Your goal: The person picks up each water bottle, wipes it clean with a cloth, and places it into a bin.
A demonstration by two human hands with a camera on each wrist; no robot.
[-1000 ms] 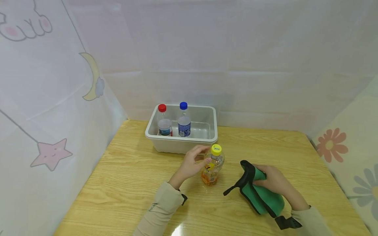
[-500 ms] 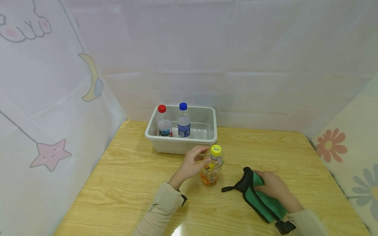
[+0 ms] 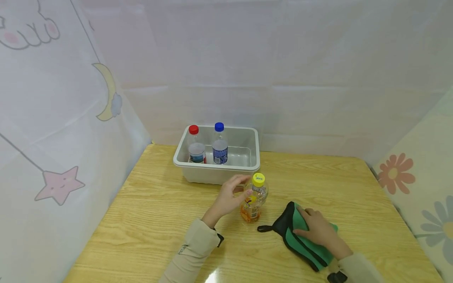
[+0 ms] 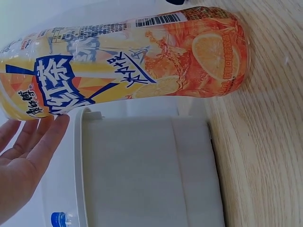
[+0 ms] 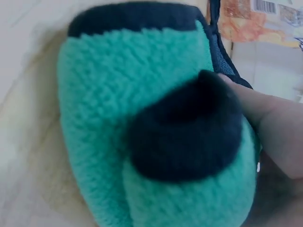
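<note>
A clear bottle with a yellow cap and orange tea label [image 3: 252, 210] stands upright on the table. My left hand [image 3: 226, 196] holds it from the left around its upper half, thumb across the front. In the left wrist view, fingertips [image 4: 54, 127] meet the bottle's label [image 4: 128, 66]. To the right, my right hand [image 3: 318, 232] grips a folded green towel with black edging and a hanging loop [image 3: 293, 239], low at the tabletop. The right wrist view shows the fluffy towel [image 5: 109, 85] folded over itself, with the thumb [image 5: 260, 106] against its side; the other fingers are hidden there.
Behind the bottle stands a light grey plastic bin [image 3: 212, 173] near the table's back edge. Inside are a red-capped bottle [image 3: 196, 149] and a blue-capped bottle [image 3: 220, 151], both upright on the left side. Printed sheets [image 3: 276, 70] hang around the wooden table [image 3: 148, 220].
My right hand has brought the towel down flatter onto the table, and its loop end has shifted left toward the tea bottle. The left hand and the bottle have stayed put.
</note>
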